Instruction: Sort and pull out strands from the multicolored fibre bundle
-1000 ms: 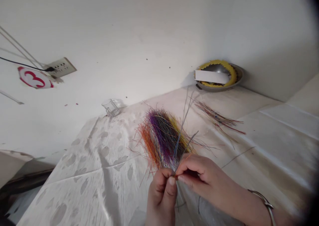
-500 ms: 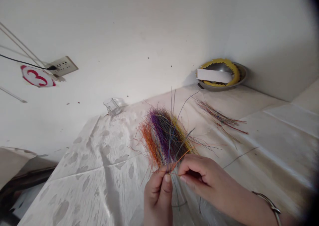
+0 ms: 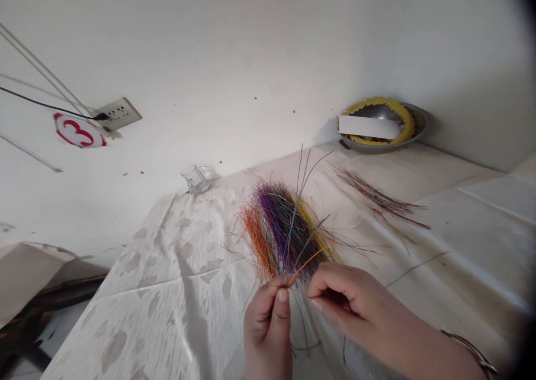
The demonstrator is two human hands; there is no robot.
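Observation:
My left hand point(image 3: 267, 330) is closed around the base of a fan-shaped bundle of thin coloured strands point(image 3: 285, 235) in orange, purple, dark grey and yellow. A few loose strands stick out of the bundle at odd angles. Just to the right, my right hand point(image 3: 352, 304) pinches a thin strand between thumb and fingers, close to the left hand. A metal bangle point(image 3: 471, 347) circles my right wrist. A smaller loose bunch of reddish strands point(image 3: 381, 201) lies on the table to the right of the bundle.
A white mottled sheet point(image 3: 167, 290) covers the table. At the back stand a metal dish with a yellow ring point(image 3: 383, 122), holding a white paper strip point(image 3: 368, 127), and a small clear cup point(image 3: 196, 179). A wall socket point(image 3: 119, 114) and a red-and-white "3" sign point(image 3: 79, 130) are on the wall.
The whole scene has shifted slightly right and down in view as my head moved. Both hands stay together at the bundle, and the strands above them now fan out more.

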